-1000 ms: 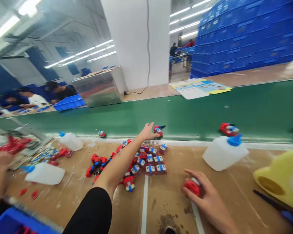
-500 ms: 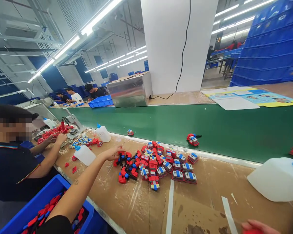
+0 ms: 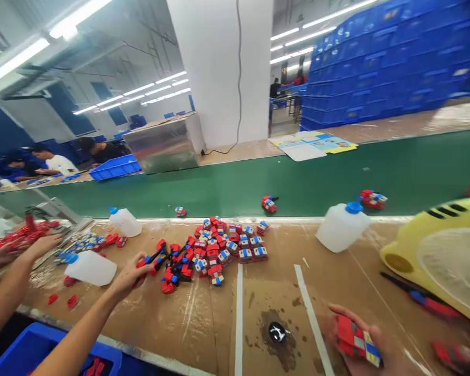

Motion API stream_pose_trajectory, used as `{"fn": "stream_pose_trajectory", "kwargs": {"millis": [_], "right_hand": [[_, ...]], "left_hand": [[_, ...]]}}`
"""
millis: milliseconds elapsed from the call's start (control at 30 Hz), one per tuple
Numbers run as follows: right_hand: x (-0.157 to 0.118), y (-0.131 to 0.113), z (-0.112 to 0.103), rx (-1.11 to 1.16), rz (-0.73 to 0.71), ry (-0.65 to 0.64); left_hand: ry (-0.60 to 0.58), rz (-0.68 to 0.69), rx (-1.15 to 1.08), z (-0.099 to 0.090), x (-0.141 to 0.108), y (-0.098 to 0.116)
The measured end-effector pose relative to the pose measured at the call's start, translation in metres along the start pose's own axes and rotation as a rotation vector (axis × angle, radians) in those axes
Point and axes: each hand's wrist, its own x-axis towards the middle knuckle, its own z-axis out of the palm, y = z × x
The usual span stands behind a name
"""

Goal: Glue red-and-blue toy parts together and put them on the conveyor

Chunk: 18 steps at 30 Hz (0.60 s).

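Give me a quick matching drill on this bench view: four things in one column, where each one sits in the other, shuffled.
Things:
1. red toy part with blue and yellow stickers
2. yellow fan
3. blue crate
4. white bottle with blue cap

Places:
A. upright near the bench edge by the green belt
B. far side of the belt, beside the metal box
C. in the right hand
D. at the right end of the bench

Pairs: 1-C, 2-D, 3-B, 4-A
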Motion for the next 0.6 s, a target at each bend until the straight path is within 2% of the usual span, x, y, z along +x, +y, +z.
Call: {"fn": "stream_pose_trajectory", "kwargs": {"millis": [67, 200, 300, 367, 467, 533, 600], "right_hand": [[-0.009, -0.001, 0.005, 0.094, 0.014, -0.085], [-0.022, 0.002, 0.021, 0.139, 0.076, -0.260], [-0.026, 0.010, 0.025, -0.031, 0.029, -0.390], [-0.028, 0.015, 0.021, -0.198, -0.088, -0.452], [-0.029, 0.020, 0.012, -0.288, -0.198, -0.481], [-0.031, 0.021, 0.007, -0.301, -0.211, -0.465], [-0.032, 0.020, 0.004, -0.329, -0.223, -0.453]], "left_hand": [[-0.009, -0.076, -0.236, 0.030, -0.027, 0.002], [0.027, -0.379, -1.062, 0.088, -0.071, 0.031], [-0.009, -0.385, -1.230, 0.118, -0.089, 0.066], [-0.076, -0.285, -1.237, 0.133, -0.092, 0.089], [-0.290, -0.039, -1.151, 0.149, -0.086, 0.120], [-0.426, 0.200, -0.932, 0.156, -0.076, 0.141], [-0.486, 0.511, -0.510, 0.161, -0.066, 0.165]]}}
